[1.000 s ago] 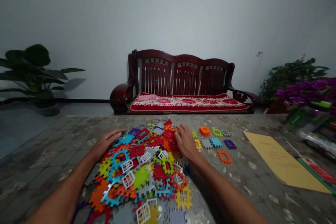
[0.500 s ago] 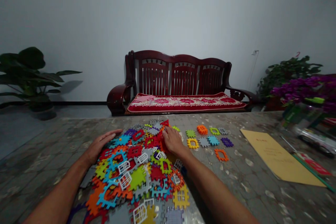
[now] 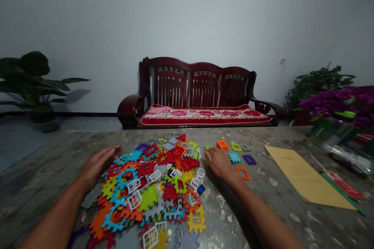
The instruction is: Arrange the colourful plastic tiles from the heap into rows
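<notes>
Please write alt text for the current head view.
A person's right hand is over small tiles on a table, while the left hand is beside a big colourful heap of interlocking pieces. Yellow paper lies to the right; a dark red bench stands behind.

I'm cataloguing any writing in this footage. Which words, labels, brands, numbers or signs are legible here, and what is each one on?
None can be read with certainty.
Yellow paper: reddish print, too small and blurred to read.
Red-and-white packet: pale marks, too blurred to read.
Green-capped bottle: too blurred to tell any lettering.
Plastic pieces: no lettering I can make out.
</notes>
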The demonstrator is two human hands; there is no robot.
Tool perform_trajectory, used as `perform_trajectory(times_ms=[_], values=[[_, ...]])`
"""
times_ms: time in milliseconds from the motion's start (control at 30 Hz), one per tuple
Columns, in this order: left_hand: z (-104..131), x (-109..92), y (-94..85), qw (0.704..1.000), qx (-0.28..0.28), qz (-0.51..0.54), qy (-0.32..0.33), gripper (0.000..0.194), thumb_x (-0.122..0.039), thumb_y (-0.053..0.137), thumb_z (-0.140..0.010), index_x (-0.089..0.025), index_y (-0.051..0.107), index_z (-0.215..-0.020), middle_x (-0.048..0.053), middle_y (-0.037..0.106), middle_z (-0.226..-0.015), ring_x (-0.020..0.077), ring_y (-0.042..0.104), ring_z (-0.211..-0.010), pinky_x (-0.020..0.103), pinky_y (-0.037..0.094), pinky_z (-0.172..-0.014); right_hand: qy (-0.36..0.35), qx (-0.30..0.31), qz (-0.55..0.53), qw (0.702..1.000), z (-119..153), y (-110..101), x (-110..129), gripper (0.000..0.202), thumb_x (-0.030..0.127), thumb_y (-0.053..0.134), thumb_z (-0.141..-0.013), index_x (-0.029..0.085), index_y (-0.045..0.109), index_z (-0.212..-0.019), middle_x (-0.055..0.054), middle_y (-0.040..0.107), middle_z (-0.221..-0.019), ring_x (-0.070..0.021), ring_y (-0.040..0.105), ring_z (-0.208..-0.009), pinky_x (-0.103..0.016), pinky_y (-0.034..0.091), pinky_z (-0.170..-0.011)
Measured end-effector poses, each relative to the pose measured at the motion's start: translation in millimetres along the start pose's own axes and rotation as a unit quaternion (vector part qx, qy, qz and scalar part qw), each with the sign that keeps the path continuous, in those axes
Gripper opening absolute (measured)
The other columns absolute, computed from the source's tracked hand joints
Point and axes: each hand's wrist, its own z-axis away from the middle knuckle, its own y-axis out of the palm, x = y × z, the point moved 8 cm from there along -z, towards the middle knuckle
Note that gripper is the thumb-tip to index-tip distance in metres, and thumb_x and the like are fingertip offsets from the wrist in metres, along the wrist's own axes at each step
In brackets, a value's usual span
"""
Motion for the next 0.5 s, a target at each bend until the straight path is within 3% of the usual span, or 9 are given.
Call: perform_trajectory(times_ms=[267, 400, 500], values=[[-2, 1, 3.9, 1.0, 0.006, -0.014, 0.002, 0.081, -0.072, 0.092, -0.038, -0.02, 0.077, -0.098, 0.016, 0.081, -0.119, 0.0404, 0.065, -0.131, 0.05, 0.046, -0.117, -0.009, 0.0, -0.039, 0.999, -13, 12, -16, 0.04, 0.027, 0.036, -0.108, 0.017, 0.073, -0.116, -0.012, 0.074, -0.125, -0.0227, 0.064, -0.119, -0.034, 0.042, -0.106], [-2, -1, 0.1, 1.0, -0.012, -0.006, 0.021, 0.082, -0.074, 0.09, -0.038, -0.018, 0.075, -0.095, 0.017, 0.084, -0.108, 0.0406, 0.071, -0.122, 0.048, 0.053, -0.111, -0.025, -0.043, -0.07, 0.996, -14, 8, 6, 0.037, 0.028, 0.045, -0.104, 0.019, 0.069, -0.13, -0.011, 0.07, -0.136, -0.0263, 0.056, -0.134, -0.04, 0.036, -0.116], [-3, 0, -2.3, 0.999, -0.019, -0.006, 0.028, 0.078, -0.073, 0.09, -0.04, -0.018, 0.075, -0.093, 0.016, 0.085, -0.103, 0.0385, 0.075, -0.116, 0.046, 0.058, -0.105, -0.062, -0.025, -0.082, 0.994, -15, 15, 33, 0.034, 0.031, 0.049, -0.103, 0.025, 0.071, -0.128, -0.007, 0.072, -0.135, -0.0273, 0.051, -0.139, -0.045, 0.03, -0.12]])
